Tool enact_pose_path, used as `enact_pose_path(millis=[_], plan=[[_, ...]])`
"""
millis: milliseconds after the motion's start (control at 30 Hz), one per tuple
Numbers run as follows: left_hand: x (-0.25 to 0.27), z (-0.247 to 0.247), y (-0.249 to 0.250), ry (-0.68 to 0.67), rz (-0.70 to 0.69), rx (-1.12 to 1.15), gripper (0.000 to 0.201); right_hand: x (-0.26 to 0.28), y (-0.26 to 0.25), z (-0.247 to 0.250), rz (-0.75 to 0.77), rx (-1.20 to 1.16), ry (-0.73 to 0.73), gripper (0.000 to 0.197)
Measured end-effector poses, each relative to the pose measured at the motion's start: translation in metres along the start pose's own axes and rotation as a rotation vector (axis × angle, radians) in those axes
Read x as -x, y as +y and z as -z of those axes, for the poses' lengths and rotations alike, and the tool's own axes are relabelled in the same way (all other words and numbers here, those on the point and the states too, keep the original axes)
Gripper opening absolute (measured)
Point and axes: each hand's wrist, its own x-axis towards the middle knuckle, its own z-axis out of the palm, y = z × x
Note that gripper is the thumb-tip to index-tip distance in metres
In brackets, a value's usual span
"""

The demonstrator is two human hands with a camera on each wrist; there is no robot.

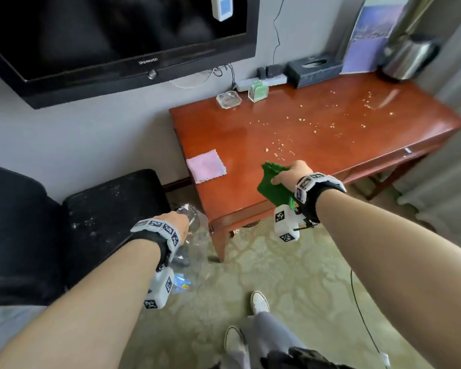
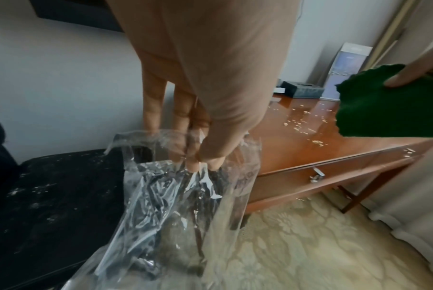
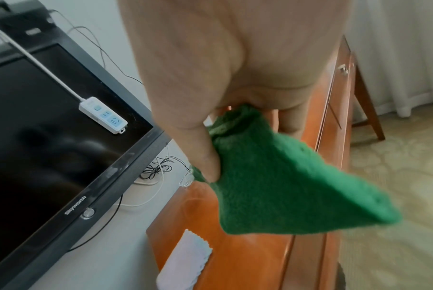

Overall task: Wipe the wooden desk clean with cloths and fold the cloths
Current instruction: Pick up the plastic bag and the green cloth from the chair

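A glossy reddish wooden desk (image 1: 250, 134) stands against the wall, with a drawer handle (image 1: 407, 150) on its front edge. Taking the pink cloth (image 1: 206, 166) as the landmark: it lies flat at the desk's near left corner. Behind it, toward the wall, sit a clear glass ashtray (image 1: 228, 100) and, just to the right of that, a small clear holder with green contents (image 1: 258, 91). Further right along the wall are a white power strip (image 1: 261, 82), a dark tissue box (image 1: 314, 70) and a steel kettle (image 1: 407, 59) at the far corner. Yellowish crumbs (image 1: 314, 126) are scattered over the surface to the cloth's right.
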Motion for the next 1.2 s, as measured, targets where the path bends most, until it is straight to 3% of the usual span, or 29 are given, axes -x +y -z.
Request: enact_pose_path(millis=[233,567,700,767,900,1200], plan=[[-0.011,0.011,0.098,-0.075,-0.131,-0.081,0.025,0.013,0.070,0.062,0.046,0.204,0.071,0.023],[-0.033,0.043,0.295,-0.072,-0.210,-0.157,0.021,-0.033,0.190,0.183,0.092,0.263,0.058,0.035],[-0.044,0.071,0.382,-0.002,-0.246,-0.174,0.021,-0.056,0.233,0.245,0.108,0.237,0.060,0.015],[-0.050,0.085,0.421,0.006,-0.269,-0.173,0.022,-0.067,0.253,0.271,0.098,0.214,0.072,0.015],[-0.062,0.114,0.486,0.029,-0.325,-0.213,0.022,-0.086,0.293,0.311,0.073,0.154,0.076,0.033],[-0.117,0.196,0.611,0.104,-0.458,-0.263,0.025,-0.167,0.362,0.386,-0.024,0.163,0.150,0.025]])
